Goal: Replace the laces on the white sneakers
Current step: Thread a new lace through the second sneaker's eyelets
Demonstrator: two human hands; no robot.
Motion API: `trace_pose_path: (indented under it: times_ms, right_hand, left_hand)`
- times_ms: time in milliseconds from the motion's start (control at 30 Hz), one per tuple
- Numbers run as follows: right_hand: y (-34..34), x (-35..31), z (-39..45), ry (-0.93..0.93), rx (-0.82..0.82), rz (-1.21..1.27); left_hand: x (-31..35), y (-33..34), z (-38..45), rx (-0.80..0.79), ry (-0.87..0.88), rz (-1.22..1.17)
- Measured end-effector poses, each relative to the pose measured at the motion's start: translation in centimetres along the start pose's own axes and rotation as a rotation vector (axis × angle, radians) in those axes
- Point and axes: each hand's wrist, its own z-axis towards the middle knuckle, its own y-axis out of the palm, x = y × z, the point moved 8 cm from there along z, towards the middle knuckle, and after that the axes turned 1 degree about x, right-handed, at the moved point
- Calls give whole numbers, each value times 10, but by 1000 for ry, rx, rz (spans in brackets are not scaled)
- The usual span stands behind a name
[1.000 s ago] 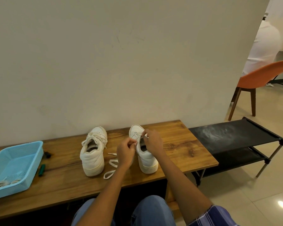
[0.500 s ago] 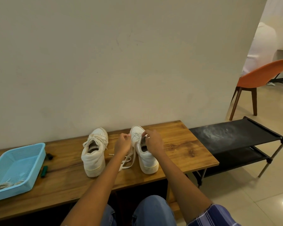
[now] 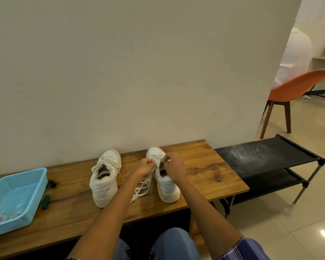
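Right sneaker point(image 3: 166, 182) on worktop point(image 3: 204, 177) — lace point(image 3: 143, 186) is pinched by left hand point(image 3: 145, 167); right hand point(image 3: 174, 166) is closed at the eyelets.

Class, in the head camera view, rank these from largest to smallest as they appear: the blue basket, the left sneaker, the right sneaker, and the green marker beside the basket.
1. blue basket, though it lies nearer the camera.
2. left sneaker and right sneaker: alike, unranked.
3. green marker, smallest.

The hands point(image 3: 159, 167) hide the right sneaker's point(image 3: 166, 182) eyelets (lace path unclear).
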Motion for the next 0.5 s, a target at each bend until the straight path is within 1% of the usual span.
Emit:
trace_pose_path:
  times_ms: [67, 133, 167, 200, 233, 333, 367, 433, 500]
  right_hand:
    - [-1, -1, -1, -6, 5, 9]
    - [-2, 0, -2, -5, 1, 10]
    - [-2, 0, -2, -2, -3, 13]
    - [-2, 0, -3, 0, -6, 18]
    - [-2, 0, -3, 3, -9, 23]
    - [-4, 0, -5, 9, 0, 32]
    - [-5, 0, -5, 11, 7, 38]
    - [-5, 1, -4, 17, 5, 35]
    - [-5, 0, -5, 22, -6, 26]
  left_hand:
    - [8, -2, 1, 24, 62, 128]
    - [11, -7, 1, 80, 112, 355]
    - [12, -13, 1, 147, 130, 472]
    - [15, -22, 0, 243, 147, 535]
    - [20, -33, -4, 353, 185, 524]
    - [48, -72, -33, 709, 375, 206]
    - [59, -85, -43, 803, 424, 122]
    - [75, -106, -54, 900, 456, 23]
    - [86, -122, -59, 934, 443, -2]
